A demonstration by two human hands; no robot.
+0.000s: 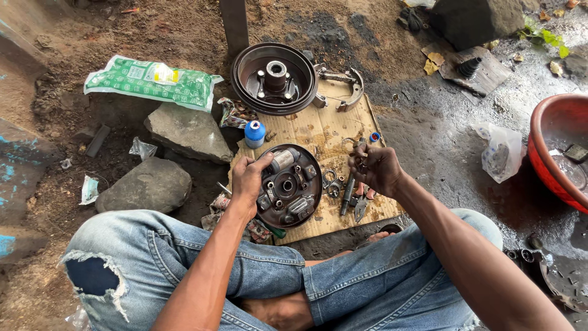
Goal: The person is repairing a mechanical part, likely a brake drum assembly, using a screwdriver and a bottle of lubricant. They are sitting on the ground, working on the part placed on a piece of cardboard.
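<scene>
My left hand [248, 181] is clamped on the left rim of the round dark metal brake backing plate [288, 186], thumb over the top edge beside the silvery cylinder bolted near its upper side. The plate lies nearly flat on the brown cardboard sheet [318, 129] between my knees, face up, its central hole pointing up toward me; being round, it has no long axis I can tell. My right hand [376, 168] is raised just right of the plate, fingers closed around a small dark metal part that I cannot make out clearly. Below that hand, on the cardboard, lie pliers with reddish handles [361, 201] and a dark slender tool, both running roughly toward and away from me, with small metal rings just beside the plate's right edge. A blue plastic bottle [255, 133] stands upright just above the plate's upper left. Farther up the cardboard sits a rusty round brake drum with studs [274, 78], open face up, and a curved grey brake shoe [346, 89] touching its right side. Grey stones [187, 129] crowd the left edge of the cardboard, a green printed plastic bag [150, 81] lies beyond them, and a red plastic basin [560, 147] stands well apart on the right.
</scene>
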